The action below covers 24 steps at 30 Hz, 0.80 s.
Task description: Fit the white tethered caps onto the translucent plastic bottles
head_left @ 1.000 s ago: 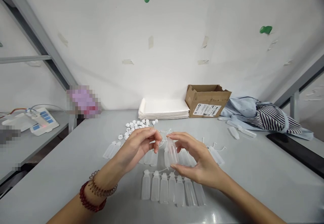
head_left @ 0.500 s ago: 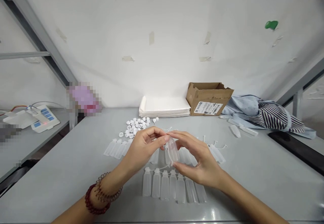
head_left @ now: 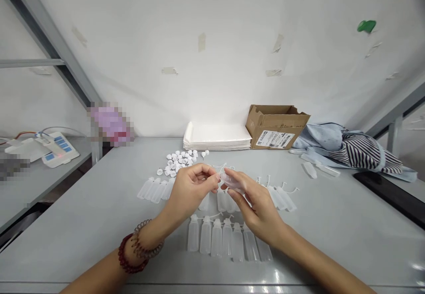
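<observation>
A small translucent plastic bottle (head_left: 232,181) lies tilted in my right hand (head_left: 257,203), its neck toward the left. My left hand (head_left: 194,185) is closed in a pinch right at that neck; whatever sits between its fingertips is too small to make out. Nearer to me lies a row of similar bottles (head_left: 216,238), several with thin straps at their necks. More bottles (head_left: 151,190) lie left of my left wrist, and others (head_left: 281,198) are fanned out beyond my right hand, partly covered by it. A pile of small white caps (head_left: 179,160) lies behind my left hand.
A stack of white padded envelopes (head_left: 217,137) stands against the wall beside an open cardboard box (head_left: 279,128). Blue and striped cloth (head_left: 361,152), loose clear pieces (head_left: 309,170) and a long black object (head_left: 392,199) lie at the right. A white device (head_left: 61,150) sits far left.
My right hand has tipped the bottle from near upright to a flatter slant and wrapped closer round it. My left fingers stay at its neck. The view has shifted slightly.
</observation>
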### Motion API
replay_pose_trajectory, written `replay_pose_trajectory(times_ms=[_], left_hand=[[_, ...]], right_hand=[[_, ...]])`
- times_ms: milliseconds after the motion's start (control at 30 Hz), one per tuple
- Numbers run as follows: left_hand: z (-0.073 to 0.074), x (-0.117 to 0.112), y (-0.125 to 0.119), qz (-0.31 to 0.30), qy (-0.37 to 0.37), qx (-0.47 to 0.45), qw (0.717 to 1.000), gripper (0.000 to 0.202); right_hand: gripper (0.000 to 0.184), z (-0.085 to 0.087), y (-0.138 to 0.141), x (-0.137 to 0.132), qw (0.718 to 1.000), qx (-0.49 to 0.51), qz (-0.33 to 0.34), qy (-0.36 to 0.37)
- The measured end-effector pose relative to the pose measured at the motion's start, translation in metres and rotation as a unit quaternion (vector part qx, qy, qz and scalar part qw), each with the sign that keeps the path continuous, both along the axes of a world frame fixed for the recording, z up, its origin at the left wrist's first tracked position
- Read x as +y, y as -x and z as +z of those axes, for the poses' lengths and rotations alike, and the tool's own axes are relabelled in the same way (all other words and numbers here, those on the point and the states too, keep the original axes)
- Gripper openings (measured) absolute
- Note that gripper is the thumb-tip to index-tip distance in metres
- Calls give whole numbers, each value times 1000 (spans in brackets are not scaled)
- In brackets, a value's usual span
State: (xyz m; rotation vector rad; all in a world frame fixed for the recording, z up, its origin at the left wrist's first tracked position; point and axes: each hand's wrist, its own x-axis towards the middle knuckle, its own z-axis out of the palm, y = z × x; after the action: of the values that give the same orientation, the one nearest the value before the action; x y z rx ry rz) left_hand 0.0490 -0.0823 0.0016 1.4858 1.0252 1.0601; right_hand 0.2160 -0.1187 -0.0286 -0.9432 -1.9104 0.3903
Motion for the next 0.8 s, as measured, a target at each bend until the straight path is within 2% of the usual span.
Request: replay_pose_trajectory(times_ms=[133, 267, 467, 633, 800], left_hand=[[0, 4, 4, -35, 58, -91, 994, 13], [-2, 7, 4, -96, 151, -167, 970, 16], [-2, 9, 4, -128, 244, -139, 951, 18], [0, 7, 5, -145, 265, -107, 947, 19], [1, 7, 6, -148, 265, -97, 948, 21]], right_hand=[[43, 1, -2, 0, 1000, -9, 0, 4], [47, -1, -2, 0, 1000, -18, -10, -12], [55, -7, -2, 0, 997, -52, 5, -51], [54, -5, -2, 1, 997, -55, 32, -49], [51, -6, -3, 1, 997, -57, 21, -47]])
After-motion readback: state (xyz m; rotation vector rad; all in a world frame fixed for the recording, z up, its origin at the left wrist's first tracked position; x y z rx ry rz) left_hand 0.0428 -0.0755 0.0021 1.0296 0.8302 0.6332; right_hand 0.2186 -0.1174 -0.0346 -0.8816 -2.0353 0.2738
